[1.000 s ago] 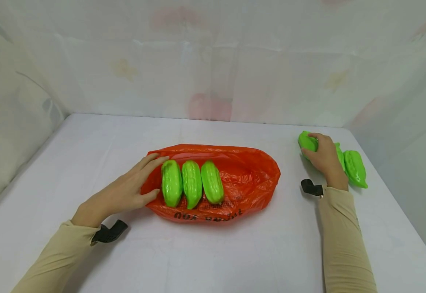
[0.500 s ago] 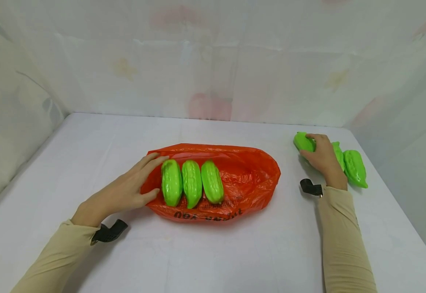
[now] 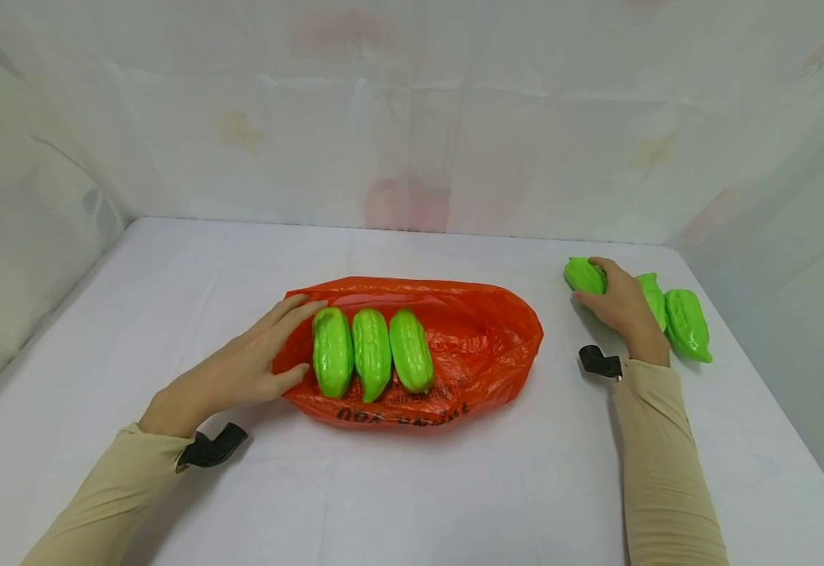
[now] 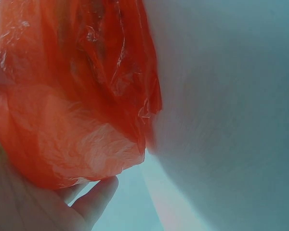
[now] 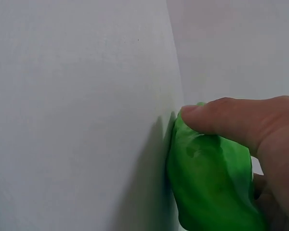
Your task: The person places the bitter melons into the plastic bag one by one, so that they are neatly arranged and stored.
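Observation:
In the head view, a red plastic bag (image 3: 483, 346) lies with its mouth spread on the table. Inside its left half are three glossy, bright green ribbed vegetables (image 3: 373, 354), side by side. My left hand (image 3: 252, 369) holds the bag's left end, thumb and fingers set apart along its rim. At the far right, my right hand (image 3: 620, 303) grips another green ribbed vegetable (image 3: 585, 276), the thumb lying across it in the right wrist view. The left wrist view has the red bag (image 4: 72, 120) bulging over the left hand (image 4: 33, 207).
Two more green vegetables (image 3: 688, 324) lie just right of my right hand, near the table's right edge. A white cloth covers the table (image 3: 412, 503). Pale curtains (image 3: 412, 118) with faded prints rise behind and on both sides.
My right hand has shifted slightly left, and the green vegetable in it has moved left too. The left hand, the bag and the three vegetables inside stay put.

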Motion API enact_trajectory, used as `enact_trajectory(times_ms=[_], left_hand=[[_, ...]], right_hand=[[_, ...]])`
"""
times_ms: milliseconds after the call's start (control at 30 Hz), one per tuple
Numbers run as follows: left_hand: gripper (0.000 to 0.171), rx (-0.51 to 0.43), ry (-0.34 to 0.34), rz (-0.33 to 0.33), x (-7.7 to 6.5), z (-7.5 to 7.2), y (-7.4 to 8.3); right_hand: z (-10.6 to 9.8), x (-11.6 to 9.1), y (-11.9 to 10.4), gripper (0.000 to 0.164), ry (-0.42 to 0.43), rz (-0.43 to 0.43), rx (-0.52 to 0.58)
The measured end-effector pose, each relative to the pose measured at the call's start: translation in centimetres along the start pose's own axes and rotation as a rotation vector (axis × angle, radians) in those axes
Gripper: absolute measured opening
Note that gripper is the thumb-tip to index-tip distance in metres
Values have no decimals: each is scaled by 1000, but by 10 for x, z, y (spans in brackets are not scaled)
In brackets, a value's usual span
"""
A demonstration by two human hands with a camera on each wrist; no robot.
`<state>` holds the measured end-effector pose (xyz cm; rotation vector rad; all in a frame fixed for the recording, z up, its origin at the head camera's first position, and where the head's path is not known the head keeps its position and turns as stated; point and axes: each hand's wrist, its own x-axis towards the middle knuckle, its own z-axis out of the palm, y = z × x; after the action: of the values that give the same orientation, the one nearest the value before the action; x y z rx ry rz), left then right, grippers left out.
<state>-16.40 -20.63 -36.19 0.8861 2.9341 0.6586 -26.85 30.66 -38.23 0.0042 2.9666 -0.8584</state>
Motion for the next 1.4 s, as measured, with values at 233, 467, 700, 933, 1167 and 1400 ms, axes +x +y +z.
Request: enact_trajectory(times_ms=[233,467,700,933,1167,1400], left_hand=[[76,2,-3,-9,0,0,0],[76,-2,-3,-2,1,0,0],[76,-4,-1,6,1,0,0],[76,-1,-5,-3,0,-1,2],[76,-3,-5,-4,1,-1,2],[76,1,-1,4,0,-1,1]], right_hand=[[3,0,0,76,31,-5,11],[4,-1,-3,74,43,-6,38],[2,-3,-4,75,53,-8,70],[0,-3,-7,73,86,-51,75],[-3,-5,-14,73,89,-57,83],[-4,-8,-22,72,90,-73,89]])
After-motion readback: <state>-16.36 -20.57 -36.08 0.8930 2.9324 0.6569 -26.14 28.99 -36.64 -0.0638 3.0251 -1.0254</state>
